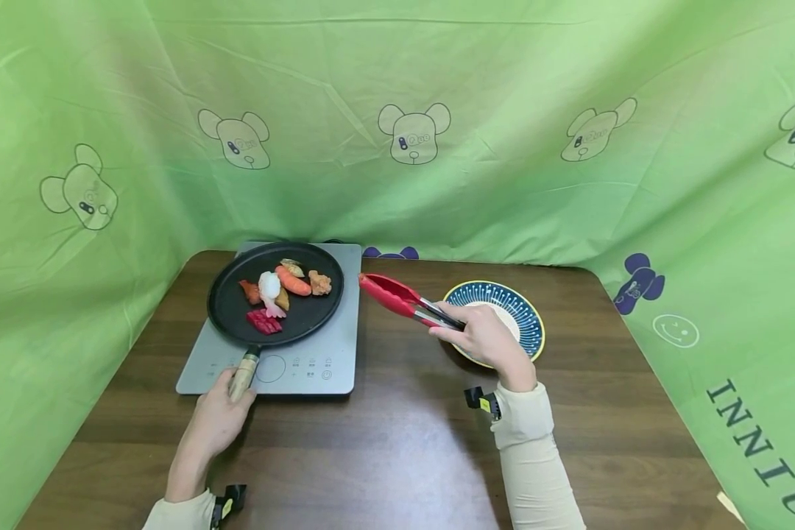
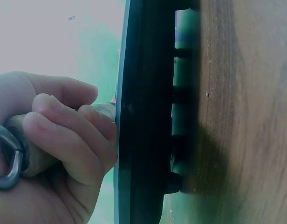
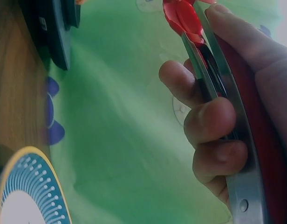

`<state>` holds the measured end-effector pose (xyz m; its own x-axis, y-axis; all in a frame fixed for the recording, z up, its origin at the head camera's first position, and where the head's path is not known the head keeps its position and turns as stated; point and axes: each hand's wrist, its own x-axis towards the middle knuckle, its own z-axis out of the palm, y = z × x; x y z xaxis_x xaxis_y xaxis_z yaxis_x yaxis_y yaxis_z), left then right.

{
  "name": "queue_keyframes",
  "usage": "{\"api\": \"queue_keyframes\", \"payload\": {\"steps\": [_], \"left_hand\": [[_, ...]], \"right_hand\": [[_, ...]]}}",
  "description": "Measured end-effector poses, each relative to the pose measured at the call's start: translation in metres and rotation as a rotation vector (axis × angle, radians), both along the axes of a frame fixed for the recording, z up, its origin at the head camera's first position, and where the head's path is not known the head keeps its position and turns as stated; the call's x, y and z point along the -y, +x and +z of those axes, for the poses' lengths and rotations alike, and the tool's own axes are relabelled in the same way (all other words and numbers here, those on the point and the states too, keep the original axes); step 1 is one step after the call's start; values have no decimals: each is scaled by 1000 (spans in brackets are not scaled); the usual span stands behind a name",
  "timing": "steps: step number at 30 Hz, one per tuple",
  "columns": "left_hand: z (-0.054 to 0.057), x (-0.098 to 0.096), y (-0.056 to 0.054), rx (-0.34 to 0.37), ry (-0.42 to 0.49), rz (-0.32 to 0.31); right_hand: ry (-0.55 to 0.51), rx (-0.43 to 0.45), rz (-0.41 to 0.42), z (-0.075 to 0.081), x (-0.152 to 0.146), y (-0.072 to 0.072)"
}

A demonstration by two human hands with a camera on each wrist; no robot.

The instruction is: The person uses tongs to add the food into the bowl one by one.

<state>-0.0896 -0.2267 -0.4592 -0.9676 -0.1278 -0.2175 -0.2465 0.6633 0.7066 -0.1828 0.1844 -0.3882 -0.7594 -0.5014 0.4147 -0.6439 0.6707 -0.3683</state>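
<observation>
My left hand (image 1: 220, 416) grips the pale handle (image 1: 244, 377) of a round black frying pan (image 1: 228, 313). In the left wrist view the fingers curl round that handle, which ends in a metal ring (image 2: 15, 163). Several food pieces lie in the pan: a dark red slab (image 1: 263, 322), a white piece with a pink tail (image 1: 270, 285), an orange piece (image 1: 293, 280) and a fried-looking chunk (image 1: 319, 283) among them. My right hand (image 1: 486, 338) holds red-tipped metal tongs (image 1: 391, 292), pointing toward the pan. A small brownish spot shows at the tongs' tip.
Under the pan is a grey induction cooktop (image 1: 318, 361) with touch controls. A blue-patterned plate (image 1: 533, 324) with a yellow rim sits on the wooden table (image 1: 397, 456), partly behind the right hand. A green curtain (image 1: 331, 191) hangs around the back and sides.
</observation>
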Motion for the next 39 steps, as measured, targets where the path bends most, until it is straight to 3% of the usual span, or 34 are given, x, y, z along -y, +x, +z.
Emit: {"api": "queue_keyframes", "payload": {"steps": [11,39], "left_hand": [[1,0,0,-5,-2,-4],[2,0,1,-3,-10,-6]], "right_hand": [[4,56,32,-5,16,-2],[35,97,49,-21,52,-7]]}}
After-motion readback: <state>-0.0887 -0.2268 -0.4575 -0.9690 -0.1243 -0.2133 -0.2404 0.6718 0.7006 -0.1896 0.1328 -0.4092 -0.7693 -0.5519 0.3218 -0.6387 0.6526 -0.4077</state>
